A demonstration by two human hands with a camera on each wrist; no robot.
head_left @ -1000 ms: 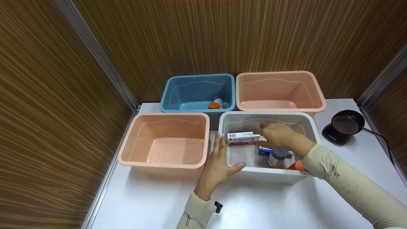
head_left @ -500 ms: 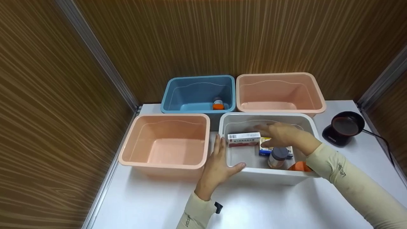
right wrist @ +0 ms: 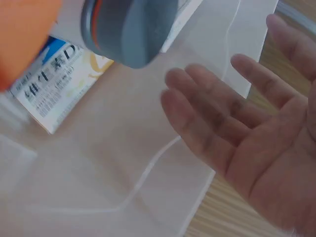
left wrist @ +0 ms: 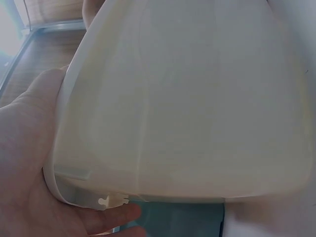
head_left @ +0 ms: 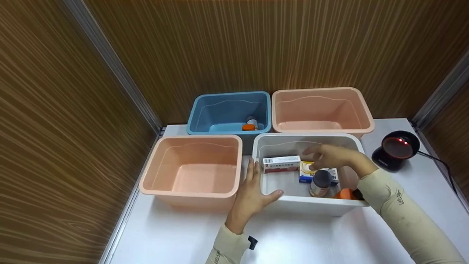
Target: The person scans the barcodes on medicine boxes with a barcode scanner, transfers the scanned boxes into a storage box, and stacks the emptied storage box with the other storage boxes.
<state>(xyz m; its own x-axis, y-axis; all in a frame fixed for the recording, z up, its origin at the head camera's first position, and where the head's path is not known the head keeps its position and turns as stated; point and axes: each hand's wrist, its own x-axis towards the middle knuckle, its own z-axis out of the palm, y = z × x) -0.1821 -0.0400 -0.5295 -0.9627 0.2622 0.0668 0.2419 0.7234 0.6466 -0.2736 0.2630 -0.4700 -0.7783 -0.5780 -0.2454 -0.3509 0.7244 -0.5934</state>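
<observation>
from my end i see the right hand hanging over the right half of the white tub, its fingers parted, loosely bent and holding nothing. below it the yellow and blue box lies on the tub floor, right of the middle. the grey-lidded bottle stands just on its near side and hides part of it; i cannot tell whether the two touch. the right wrist view shows the fingertips apart from the box.

the left hand rests at the tub's near left corner, fingers straight along the left side, thumb spread wide over the near rim. i judge that a good brace: light pressure should stop the tub sliding.

if the box is what i am after, i would come down from the far side, pinch its long edges and lift straight up, so the bottle isn't tipped. a sideways drag could also knock the red and white box, just to the left. i would carry the sleeve high, as the orange piece sits close to it in the near right corner.
</observation>
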